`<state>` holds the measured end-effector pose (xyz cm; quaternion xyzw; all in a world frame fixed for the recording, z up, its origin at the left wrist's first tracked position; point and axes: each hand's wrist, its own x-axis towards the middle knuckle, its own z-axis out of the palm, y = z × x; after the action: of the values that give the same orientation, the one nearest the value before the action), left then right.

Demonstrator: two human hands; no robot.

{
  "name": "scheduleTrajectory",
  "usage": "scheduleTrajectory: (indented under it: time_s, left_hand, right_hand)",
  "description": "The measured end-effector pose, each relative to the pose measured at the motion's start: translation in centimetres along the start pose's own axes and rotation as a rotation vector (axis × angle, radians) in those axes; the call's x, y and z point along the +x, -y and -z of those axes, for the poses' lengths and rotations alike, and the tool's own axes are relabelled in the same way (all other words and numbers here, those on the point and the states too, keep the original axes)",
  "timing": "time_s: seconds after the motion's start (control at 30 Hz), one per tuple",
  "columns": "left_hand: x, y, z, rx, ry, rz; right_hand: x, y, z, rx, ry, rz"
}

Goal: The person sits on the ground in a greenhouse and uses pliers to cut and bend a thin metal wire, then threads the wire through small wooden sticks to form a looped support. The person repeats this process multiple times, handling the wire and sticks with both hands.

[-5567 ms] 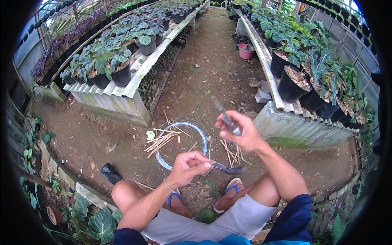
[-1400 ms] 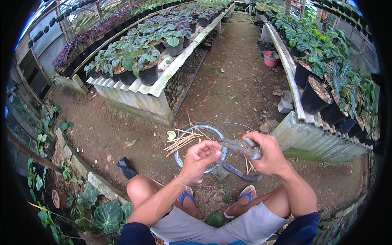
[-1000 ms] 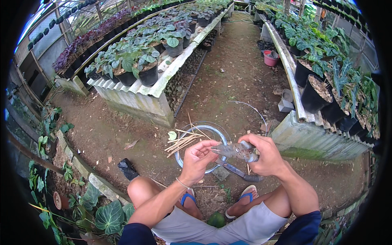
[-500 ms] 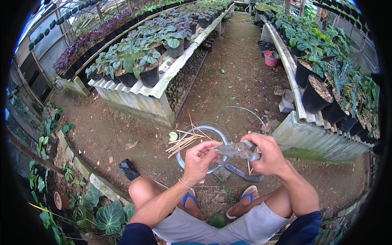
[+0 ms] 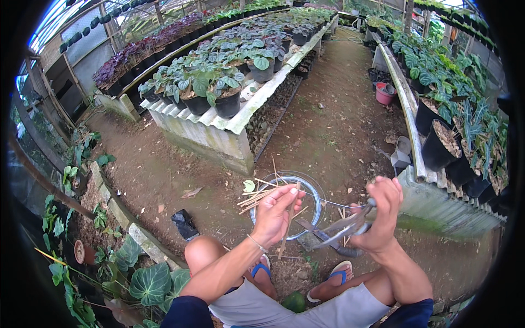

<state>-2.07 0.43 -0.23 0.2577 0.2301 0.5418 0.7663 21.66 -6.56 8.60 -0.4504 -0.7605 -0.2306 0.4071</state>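
Observation:
My left hand [image 5: 273, 214] is closed on a narrow bamboo strip [image 5: 286, 234] that points down from the fingers. A thin wire [image 5: 331, 203] runs from near its fingertips toward the right; whether the fingers also pinch it I cannot tell. To the right, my right hand [image 5: 383, 210] grips grey metal shears [image 5: 340, 228], their blades spread apart and angled down to the left. Below both hands a coil of silvery wire [image 5: 296, 239] lies on the ground, with several thin bamboo sticks [image 5: 252, 200] across its left side. A long tool's dark handle [image 5: 350, 252] shows under the shears.
A corrugated bench [image 5: 191, 119] with potted plants stands ahead on the left, another bench [image 5: 432, 205] on the right. An earth path [image 5: 339, 98] runs between them. A black bundle [image 5: 185, 224] lies by my left knee. A low stone border [image 5: 147, 245] edges the left side.
My hands have moved apart. The shears have left my left fingertips, swung down on the right, and their blades have spread. A bamboo strip now shows hanging from my left hand. The view has shifted.

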Motion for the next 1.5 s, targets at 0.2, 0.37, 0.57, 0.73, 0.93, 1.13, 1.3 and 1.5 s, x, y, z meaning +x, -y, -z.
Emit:
scheduleTrajectory:
  time_s: [0.2, 0.37, 0.57, 0.73, 0.93, 1.13, 1.3, 1.5]
  left_hand:
    - [-0.5, 1.4, -0.5, 0.031, 0.013, 0.151]
    - [0.2, 1.3, -0.2, 0.103, -0.019, -0.014]
    - [0.7, 0.2, 0.3, -0.139, -0.143, -0.068]
    - [0.2, -0.4, -0.2, -0.219, -0.121, -0.072]
    - [-0.5, 0.0, -0.6, -0.21, -0.108, -0.089]
    - [-1.2, 0.6, -1.5, -0.189, -0.083, -0.113]
    - [-1.4, 0.7, -1.6, -0.183, -0.104, -0.102]
    - [-1.7, 0.4, -1.6, -0.222, -0.09, -0.123]
  right_hand:
    - [0.4, -2.4, -0.4, 0.959, -0.142, -0.513]
    - [0.5, -4.6, 0.1, 1.024, -0.425, -0.631]
    - [-0.5, -3.3, 1.0, 0.605, -0.124, -0.613]
    - [-1.8, 1.0, -1.3, 0.369, 0.552, -0.493]
    - [-2.0, 3.2, -2.8, 0.242, 0.754, -0.484]
    - [-1.7, 4.1, -3.4, 0.233, 0.761, -0.517]
    - [-1.3, 4.5, -3.6, 0.204, 0.81, -0.542]
    - [-0.8, 4.7, -3.9, 0.24, 0.861, -0.58]
